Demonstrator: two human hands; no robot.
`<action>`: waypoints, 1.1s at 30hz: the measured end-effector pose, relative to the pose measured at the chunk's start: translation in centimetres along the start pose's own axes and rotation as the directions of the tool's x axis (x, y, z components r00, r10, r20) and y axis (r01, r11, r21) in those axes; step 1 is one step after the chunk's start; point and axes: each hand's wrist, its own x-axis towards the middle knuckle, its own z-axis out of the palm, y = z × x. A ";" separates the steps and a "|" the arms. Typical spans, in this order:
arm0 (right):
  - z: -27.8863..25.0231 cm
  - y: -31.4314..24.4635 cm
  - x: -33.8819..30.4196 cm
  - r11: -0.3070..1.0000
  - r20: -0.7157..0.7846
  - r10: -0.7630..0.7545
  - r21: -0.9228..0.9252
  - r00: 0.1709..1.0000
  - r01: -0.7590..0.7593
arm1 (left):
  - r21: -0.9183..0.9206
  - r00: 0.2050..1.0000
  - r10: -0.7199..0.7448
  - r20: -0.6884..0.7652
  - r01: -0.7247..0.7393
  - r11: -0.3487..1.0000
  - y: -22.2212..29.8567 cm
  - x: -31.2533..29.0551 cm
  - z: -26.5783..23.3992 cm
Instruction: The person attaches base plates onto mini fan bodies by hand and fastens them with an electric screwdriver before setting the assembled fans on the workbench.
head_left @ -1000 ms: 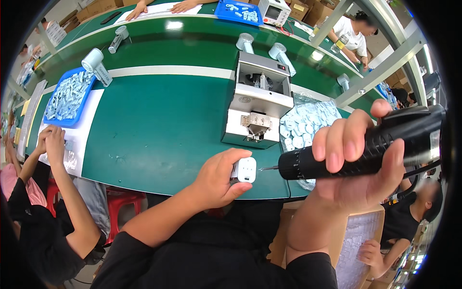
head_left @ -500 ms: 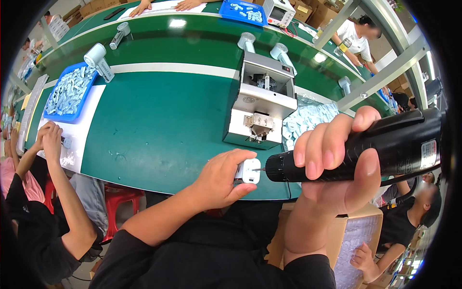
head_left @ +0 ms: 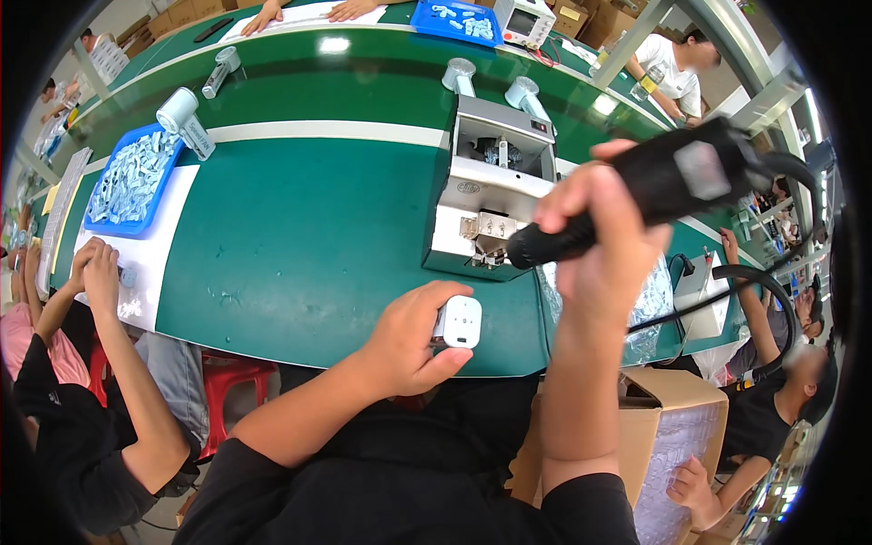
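Note:
My left hand is wrapped round a small white device near the table's front edge. The device's rounded end face, with small holes and a dark slot, is turned up. My right hand grips a black electric screwdriver in the air, blurred by motion. Its nose points left and down at the front of a grey metal screw feeder. The bit is hard to make out against the feeder's metal front.
A blue tray of small pale-blue parts stands at the left, beside a co-worker's hands. Handheld fans stand about the table. Behind my right hand lies a plastic bag; below is a cardboard box. The screwdriver's cable hangs at the right.
The screwdriver has come off the device's end face and swung up and away to the screw feeder's front. My left hand with the device has shifted slightly left.

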 end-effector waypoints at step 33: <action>1.0 -4.8 -1.9 0.960 0.146 -0.061 0.281 0.987 0.018 | 0.060 0.999 0.031 0.039 -0.033 0.998 0.8 0.9 -0.2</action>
